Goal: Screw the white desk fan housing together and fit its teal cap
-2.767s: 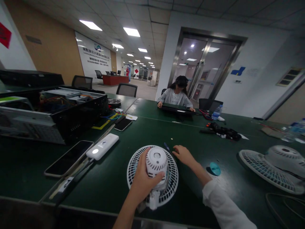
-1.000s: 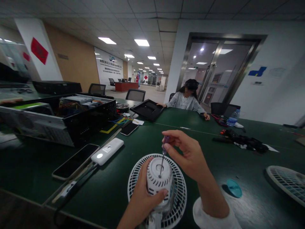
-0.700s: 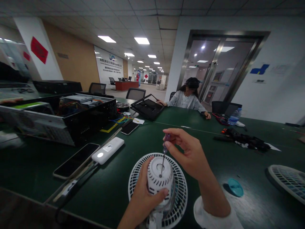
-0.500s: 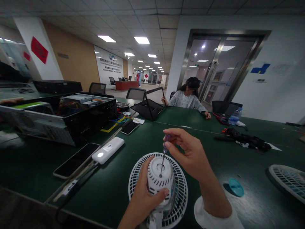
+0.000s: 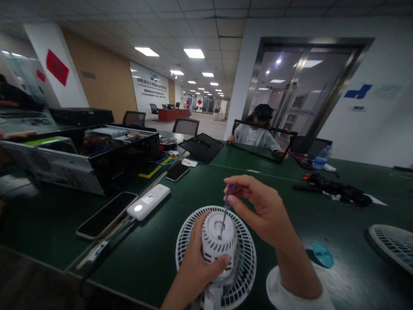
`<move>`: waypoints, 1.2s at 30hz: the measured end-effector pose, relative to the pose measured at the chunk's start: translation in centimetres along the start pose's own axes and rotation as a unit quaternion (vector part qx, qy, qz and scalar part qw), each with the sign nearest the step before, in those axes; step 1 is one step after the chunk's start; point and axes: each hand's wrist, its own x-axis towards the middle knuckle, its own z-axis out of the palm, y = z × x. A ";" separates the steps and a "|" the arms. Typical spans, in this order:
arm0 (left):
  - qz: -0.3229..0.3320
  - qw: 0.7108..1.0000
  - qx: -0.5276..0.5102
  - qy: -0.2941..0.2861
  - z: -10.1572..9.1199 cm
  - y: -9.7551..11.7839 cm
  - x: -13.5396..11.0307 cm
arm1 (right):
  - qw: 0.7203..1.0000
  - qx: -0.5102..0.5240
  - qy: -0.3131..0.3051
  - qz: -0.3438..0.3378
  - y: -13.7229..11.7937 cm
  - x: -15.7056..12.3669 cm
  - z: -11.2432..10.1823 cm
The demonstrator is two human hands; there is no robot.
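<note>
A white plastic fan housing [image 5: 218,255] stands upright in the middle of a round white fan guard [image 5: 249,262], which sits at about 6 o'clock on the green counter [image 5: 145,252]. The housing looks light and stiff, while the thin guard ribs may flex, so its slotted body seems the surest place to hold.

The left hand [image 5: 198,269] wraps around that body, curled closed on it. The right hand [image 5: 264,211] is almost closed, pinching a small purple-handled screwdriver [image 5: 229,193] upright, with the tip at a hole in the housing's top.

A teal plastic disc [image 5: 322,255] lies at 4 o'clock, and a second fan guard [image 5: 392,245] sits beyond it. A white power bank [image 5: 148,202] and a phone [image 5: 106,215] lie at 10 o'clock, near an open computer case [image 5: 112,161]. At 12 o'clock, a co-worker [image 5: 256,137] holds up a thin black frame [image 5: 264,127].
</note>
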 end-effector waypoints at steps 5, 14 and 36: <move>0.004 1.000 0.001 -0.008 -0.1 -0.2 0.0 | 1.000 -0.003 -0.003 -0.004 -0.1 -0.1 -0.1; 0.006 1.000 -0.006 -0.020 -0.2 0.1 0.1 | 0.997 -0.065 -0.024 -0.032 -0.7 -0.3 -0.6; -0.007 1.000 -0.018 -0.009 0.0 0.7 0.0 | 0.980 -0.164 0.006 -0.114 -2.0 -0.1 -0.3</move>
